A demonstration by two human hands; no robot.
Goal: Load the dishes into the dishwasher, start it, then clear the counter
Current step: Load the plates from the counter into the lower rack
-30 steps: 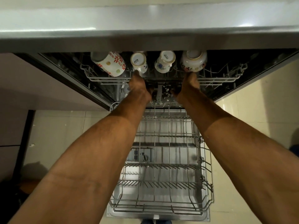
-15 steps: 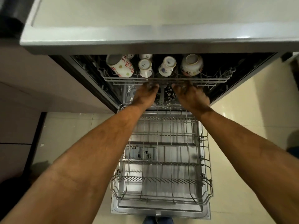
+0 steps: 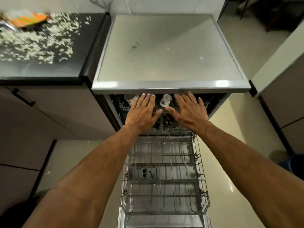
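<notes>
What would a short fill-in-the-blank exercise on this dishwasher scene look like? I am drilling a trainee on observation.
1. The wire lower rack is pulled out and holds ____ dishes.
2. Both the left hand and the right hand have their fingers ____.
3. The white mug with blue flowers sits in the ____ rack.
4. Pale scraps lie scattered on the ____ glossy counter.

Missing words: no; straight; upper; black

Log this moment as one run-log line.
left hand: open, flat at upper rack | right hand: open, same | cups: in upper rack | lower rack: out, empty
</notes>
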